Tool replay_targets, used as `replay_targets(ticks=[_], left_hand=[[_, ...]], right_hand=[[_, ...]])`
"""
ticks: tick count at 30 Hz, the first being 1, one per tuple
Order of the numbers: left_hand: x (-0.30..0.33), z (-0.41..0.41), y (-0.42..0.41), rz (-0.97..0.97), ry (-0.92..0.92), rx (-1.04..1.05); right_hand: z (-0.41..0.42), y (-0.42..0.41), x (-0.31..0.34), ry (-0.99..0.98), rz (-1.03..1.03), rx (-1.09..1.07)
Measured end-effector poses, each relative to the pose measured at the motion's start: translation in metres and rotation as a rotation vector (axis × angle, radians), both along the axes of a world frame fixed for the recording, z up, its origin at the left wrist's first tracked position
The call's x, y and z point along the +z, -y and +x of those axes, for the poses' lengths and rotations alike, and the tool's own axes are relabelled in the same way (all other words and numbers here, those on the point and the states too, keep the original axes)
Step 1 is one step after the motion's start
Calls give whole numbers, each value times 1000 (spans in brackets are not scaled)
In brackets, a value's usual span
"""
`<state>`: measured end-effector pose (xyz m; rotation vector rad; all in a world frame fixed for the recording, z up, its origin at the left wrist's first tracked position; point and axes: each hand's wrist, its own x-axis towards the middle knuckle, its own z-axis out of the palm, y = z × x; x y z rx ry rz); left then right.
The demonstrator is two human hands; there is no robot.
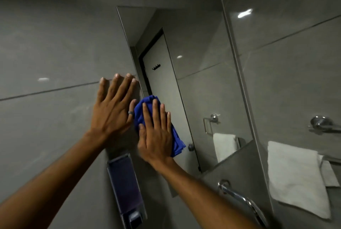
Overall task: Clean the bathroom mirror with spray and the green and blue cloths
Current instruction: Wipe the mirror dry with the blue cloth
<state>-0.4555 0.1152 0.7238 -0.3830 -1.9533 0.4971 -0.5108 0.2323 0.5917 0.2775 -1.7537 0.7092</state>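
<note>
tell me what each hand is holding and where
The right hand presses the blue cloth flat against the mirror, palm on its middle. The left hand holds nothing, flat on the wall.

There is only one camera, so no second view shares anything with it. It sits on the person's head and looks forward at a grey tiled wall (55, 47), very close. The picture leans to one side, so the mirror (203, 62) on the wall slants across the middle. Both arms reach up from the bottom edge, and the left hand (112, 110) and right hand (156, 136) show from the back, near the middle. The wide lens also takes in a white towel (293, 177) at the right edge and a soap dispenser (125, 188) low down.
</note>
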Motion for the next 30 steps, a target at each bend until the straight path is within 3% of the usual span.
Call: replay_targets(ticks=[3, 9, 21, 24, 30], left_hand=[[27, 3, 6, 92, -12, 16], [50, 3, 2, 67, -27, 51], [48, -6, 0, 25, -124, 67], [48, -7, 0, 32, -126, 75], [49, -7, -1, 46, -129, 70]], right_hand=[[-9, -12, 45, -45, 21, 14], [-42, -87, 110, -58, -30, -8], [-125, -311, 101, 108, -523, -93], [-127, -309, 107, 134, -552, -107], [-91, -207, 152, -39, -285, -80]])
